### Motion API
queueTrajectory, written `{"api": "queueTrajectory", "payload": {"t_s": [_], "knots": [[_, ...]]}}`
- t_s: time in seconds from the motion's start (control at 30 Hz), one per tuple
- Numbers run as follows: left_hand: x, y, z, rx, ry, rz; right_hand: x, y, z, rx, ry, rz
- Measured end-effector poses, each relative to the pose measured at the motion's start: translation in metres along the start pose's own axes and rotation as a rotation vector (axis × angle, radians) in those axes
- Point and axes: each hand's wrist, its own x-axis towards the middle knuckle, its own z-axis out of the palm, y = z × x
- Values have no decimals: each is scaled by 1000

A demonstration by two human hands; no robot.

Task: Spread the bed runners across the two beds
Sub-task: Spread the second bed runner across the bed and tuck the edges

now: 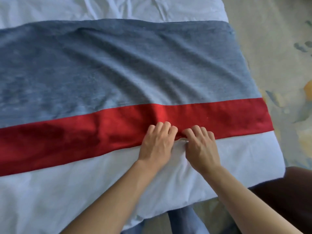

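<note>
A bed runner [118, 68], grey-blue with a red band [67, 137] along its near edge, lies across a white bed [67, 191] from the left edge of view to the bed's right side. My left hand [157, 144] and my right hand [200, 147] sit side by side at the red band's near edge, right of the middle. Both have their fingers curled down onto the cloth, and the red edge is bunched between them. Creases fan out from the hands into the grey-blue part.
Patterned carpet [278, 48] runs along the bed's right side. A dark brown piece of furniture [290, 196] stands at the bed's near right corner. My legs in blue trousers [184, 222] show below the bed's near edge.
</note>
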Motion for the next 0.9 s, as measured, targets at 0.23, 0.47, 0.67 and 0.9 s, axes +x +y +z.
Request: {"api": "queueTrajectory", "payload": {"t_s": [0.23, 0.47, 0.67, 0.9], "knots": [[-59, -84, -10, 95, -1, -142, 20, -60, 9, 34, 29, -36], [-91, -62, -2, -11, 22, -142, -11, -55, 6, -11, 32, -99], [-129, -105, -22, 132, 49, -281, -3, -127, 13, 58, 26, -317], [-169, -143, -29, 154, 88, -254, -16, -156, 21, 35, 19, -277]]}}
